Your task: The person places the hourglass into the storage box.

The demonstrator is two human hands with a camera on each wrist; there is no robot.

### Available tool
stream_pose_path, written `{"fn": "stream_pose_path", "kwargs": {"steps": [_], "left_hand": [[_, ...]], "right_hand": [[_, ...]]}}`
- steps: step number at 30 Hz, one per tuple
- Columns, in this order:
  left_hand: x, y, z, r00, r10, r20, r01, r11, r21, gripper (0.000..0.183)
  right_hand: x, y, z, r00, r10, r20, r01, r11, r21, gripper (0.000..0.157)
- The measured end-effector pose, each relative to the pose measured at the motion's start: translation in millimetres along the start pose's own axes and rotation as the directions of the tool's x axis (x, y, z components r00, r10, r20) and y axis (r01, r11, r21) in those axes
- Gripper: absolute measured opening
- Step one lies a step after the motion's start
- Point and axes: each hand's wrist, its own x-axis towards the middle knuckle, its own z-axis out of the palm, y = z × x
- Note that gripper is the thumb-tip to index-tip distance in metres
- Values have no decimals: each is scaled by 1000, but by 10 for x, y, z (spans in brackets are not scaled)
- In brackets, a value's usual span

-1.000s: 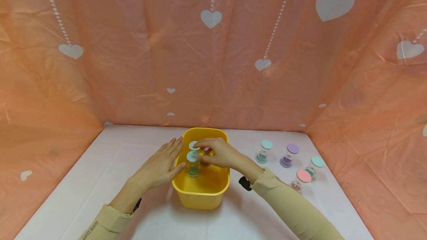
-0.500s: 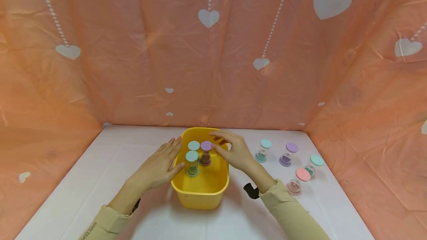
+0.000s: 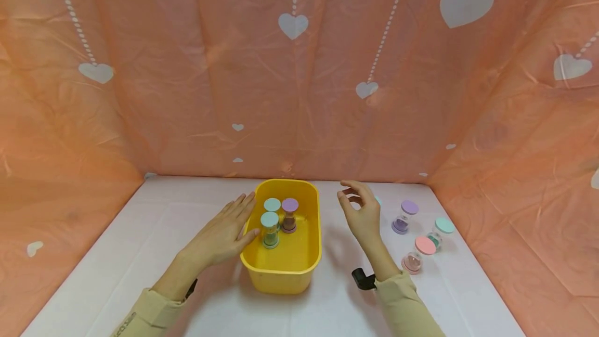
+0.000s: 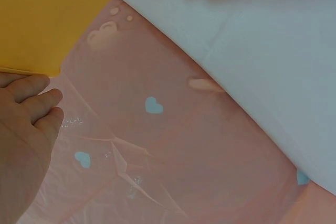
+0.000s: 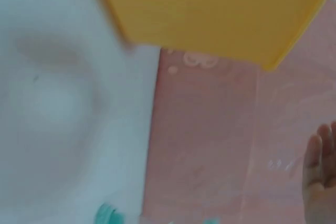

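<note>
In the head view a yellow bin [image 3: 281, 277] stands at the middle of the white table. Inside it, toward the left and back, are two teal-capped hourglasses [image 3: 270, 230] and a purple-capped hourglass [image 3: 289, 215], all upright. My left hand [image 3: 220, 235] rests at the bin's left rim with straight fingers; the left wrist view has its fingertips against the yellow wall [image 4: 47, 24]. Between the bin and the hourglasses on the right, my right hand [image 3: 365, 217] hovers with loosely bent fingers and nothing in them. Behind it a teal-capped hourglass [image 3: 378, 201] is mostly hidden.
Further right on the table stand a purple-capped hourglass [image 3: 404, 217], another teal-capped hourglass [image 3: 441, 230] and a pink-capped hourglass [image 3: 418, 256]. An orange curtain with hearts [image 3: 299, 118] encloses the back and sides.
My right hand has come out of the bin and moved right, leaving the purple-capped hourglass standing inside. My left hand has stayed at the rim.
</note>
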Motion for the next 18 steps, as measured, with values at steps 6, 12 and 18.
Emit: {"fn": "stream_pose_path", "kwargs": {"steps": [6, 12, 18], "left_hand": [[-1, -11, 1, 1000, 4, -2, -4, 1000, 12, 73], [1, -12, 6, 1000, 9, 0, -9, 1000, 9, 74], [-1, -11, 12, 1000, 8, -3, -8, 1000, 6, 74]], "right_hand": [[-92, 464, -141, 976, 38, -215, -61, 993, -101, 26], [-179, 738, -293, 938, 143, -316, -193, 972, -134, 34], [-224, 806, -386, 907, 275, -320, -328, 936, -126, 45]]}}
